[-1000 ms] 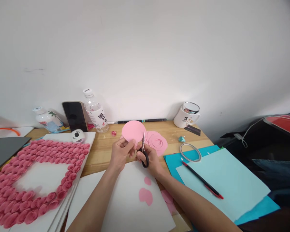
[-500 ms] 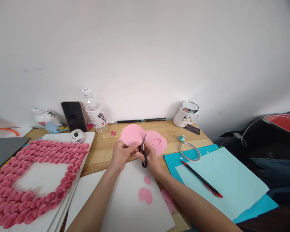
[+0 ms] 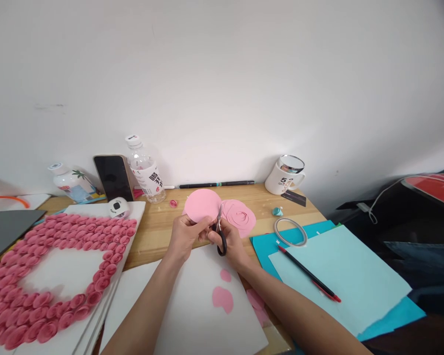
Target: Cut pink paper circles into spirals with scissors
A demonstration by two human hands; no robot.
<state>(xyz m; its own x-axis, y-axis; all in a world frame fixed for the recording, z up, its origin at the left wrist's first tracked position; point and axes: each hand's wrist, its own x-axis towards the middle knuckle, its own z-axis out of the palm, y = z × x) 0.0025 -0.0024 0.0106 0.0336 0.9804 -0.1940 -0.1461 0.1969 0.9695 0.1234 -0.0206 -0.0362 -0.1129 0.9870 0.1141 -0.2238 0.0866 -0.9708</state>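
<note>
On my feed both forearms are bare as far down as the frame reaches. The left hand (image 3: 184, 237) and the right hand (image 3: 232, 240) are bare too; finer detail is too small to tell

Mid-desk taken up: left hand (image 3: 187, 236) pinching a pink disc (image 3: 203, 204), right hand (image 3: 231, 242) in scissors (image 3: 220, 236).

Left: board of paper roses (image 3: 59, 276) fills that side, with a small white gadget (image 3: 118, 207) on its far corner.

Bare desk (image 3: 155, 231) between board and hands is open.

Far edge crowded: two bottles (image 3: 145, 170), a leaning phone (image 3: 114, 177), a black pen (image 3: 216, 185) and a mug (image 3: 285, 176).

Pink spiral (image 3: 241, 217) lies flat, just right of the hands.

Right: tape ring (image 3: 290, 231) and red-black pen (image 3: 309, 273) lie low on the blue sheets (image 3: 348, 281).

Near: white sheet (image 3: 185, 315) is mostly free, with a few pink scraps (image 3: 222, 298).
</note>
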